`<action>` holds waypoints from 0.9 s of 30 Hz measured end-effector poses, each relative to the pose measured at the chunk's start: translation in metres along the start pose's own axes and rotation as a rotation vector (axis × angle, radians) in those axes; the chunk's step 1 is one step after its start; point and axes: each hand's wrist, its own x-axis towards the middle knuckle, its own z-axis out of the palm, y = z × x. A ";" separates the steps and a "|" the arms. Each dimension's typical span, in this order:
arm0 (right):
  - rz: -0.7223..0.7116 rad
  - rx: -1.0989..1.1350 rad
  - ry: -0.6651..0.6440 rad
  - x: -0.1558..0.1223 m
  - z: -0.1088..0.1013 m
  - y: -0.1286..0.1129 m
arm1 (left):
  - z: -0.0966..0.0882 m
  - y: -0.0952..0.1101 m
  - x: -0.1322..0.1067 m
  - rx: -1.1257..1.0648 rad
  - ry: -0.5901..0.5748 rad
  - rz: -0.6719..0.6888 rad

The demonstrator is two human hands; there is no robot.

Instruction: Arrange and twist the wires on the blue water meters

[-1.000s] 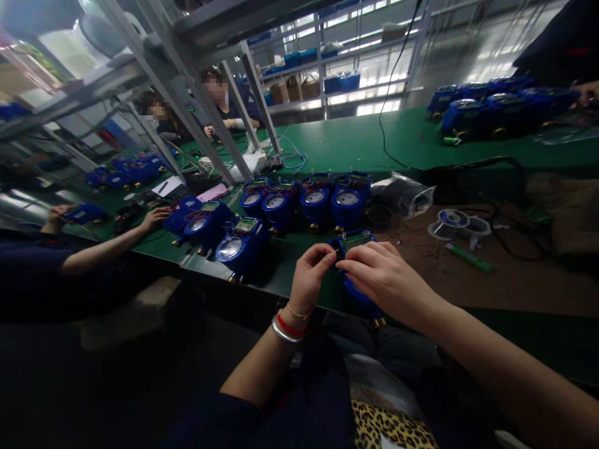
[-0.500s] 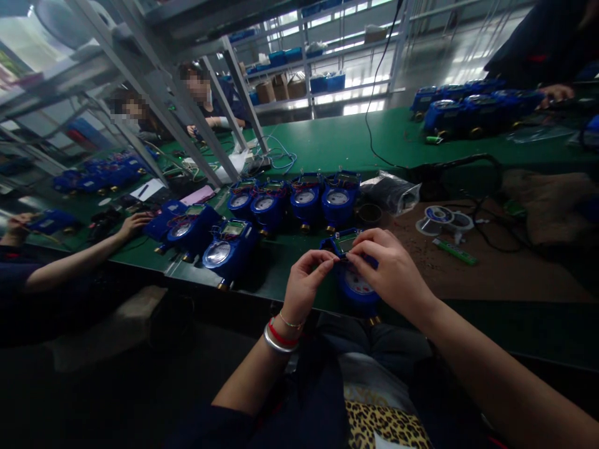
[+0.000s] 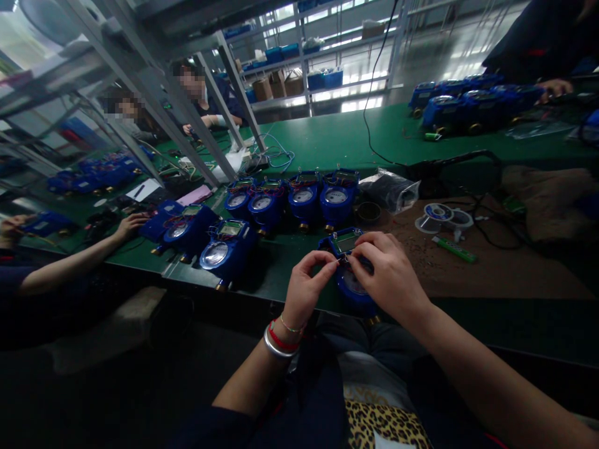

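A blue water meter (image 3: 350, 288) with a round dial and a brass fitting lies at the table's front edge before me. Its upper housing is uncovered, showing a green circuit board with a small display (image 3: 345, 242). Over the near edge of that board, my left hand (image 3: 306, 284) pinches with thumb and forefinger. Close beside it, my right hand (image 3: 386, 268) pinches too, partly covering the dial. What lies between the fingertips of either hand is too small to make out; thin wires seem to be there.
Several open blue meters (image 3: 302, 198) stand behind and to the left. A co-worker's hand (image 3: 131, 224) touches one on the left. At right, a brown mat (image 3: 505, 274) bears a wire spool (image 3: 438, 212) and a green stick-like item (image 3: 453, 248). A clear plastic bag (image 3: 393, 190) lies behind.
My fingertips have parted slightly, and more of the board's display shows. Both hands stay over the same meter. The view has shifted a little.
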 end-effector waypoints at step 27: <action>0.040 0.219 0.084 -0.007 0.007 0.007 | 0.003 0.006 0.000 -0.210 -0.153 -0.075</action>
